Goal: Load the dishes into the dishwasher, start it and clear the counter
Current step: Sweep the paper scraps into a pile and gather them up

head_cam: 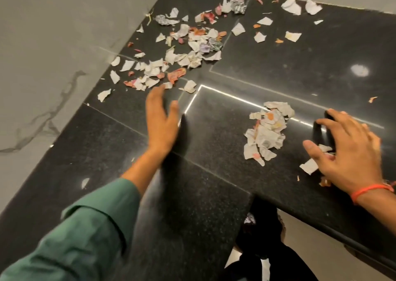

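Near counter's (214, 184) left edge: left hand (161, 117) flat-fingered, empty, beside scattered scraps (171, 62). Mid-counter: gathered pile (267, 130). Near front edge: right hand (351, 152) spread, pressing scraps. Probably featherlight, limp, flyaway; better swept than pinched.

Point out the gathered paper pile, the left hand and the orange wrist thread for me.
gathered paper pile (267, 130), head view, middle of the heap.
left hand (161, 117), head view, back of the hand.
orange wrist thread (370, 191), head view, on the right wrist.

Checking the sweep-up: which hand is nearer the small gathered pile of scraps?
Right. The right hand lies just right of the gathered pile; the left hand is farther off on its left.
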Action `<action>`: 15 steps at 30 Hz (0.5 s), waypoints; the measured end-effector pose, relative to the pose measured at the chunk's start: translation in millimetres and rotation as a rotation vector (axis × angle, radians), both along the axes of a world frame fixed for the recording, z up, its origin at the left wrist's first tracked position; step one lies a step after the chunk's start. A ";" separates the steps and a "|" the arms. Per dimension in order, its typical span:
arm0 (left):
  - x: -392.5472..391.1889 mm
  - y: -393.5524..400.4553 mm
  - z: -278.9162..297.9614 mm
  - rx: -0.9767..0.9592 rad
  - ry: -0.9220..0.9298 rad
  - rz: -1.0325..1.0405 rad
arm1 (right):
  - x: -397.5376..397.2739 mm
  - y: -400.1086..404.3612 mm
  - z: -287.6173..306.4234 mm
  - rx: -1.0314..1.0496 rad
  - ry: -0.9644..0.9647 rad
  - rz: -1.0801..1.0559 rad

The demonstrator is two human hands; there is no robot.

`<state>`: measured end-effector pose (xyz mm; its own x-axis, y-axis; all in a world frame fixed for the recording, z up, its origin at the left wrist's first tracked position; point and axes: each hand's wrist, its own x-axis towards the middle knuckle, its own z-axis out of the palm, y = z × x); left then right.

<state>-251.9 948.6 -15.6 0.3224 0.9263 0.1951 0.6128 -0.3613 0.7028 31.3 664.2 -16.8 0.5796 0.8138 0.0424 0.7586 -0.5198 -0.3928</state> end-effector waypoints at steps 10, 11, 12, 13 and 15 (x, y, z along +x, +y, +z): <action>-74.3 165.2 -7.6 -0.093 0.365 0.247 | 28.7 -8.2 -50.9 -0.006 0.134 0.016; -68.9 170.2 -10.3 -0.066 0.392 0.225 | 30.3 -10.6 -57.1 -0.017 0.143 0.012; -62.4 172.2 -12.3 -0.025 0.408 0.196 | 30.9 -12.5 -60.3 -0.023 0.149 0.012; -53.2 169.9 -12.8 0.017 0.412 0.151 | 31.5 -13.6 -60.6 -0.028 0.150 0.015; -32.4 156.4 -12.8 0.083 0.418 0.003 | 28.9 -11.6 -52.1 -0.043 0.145 0.022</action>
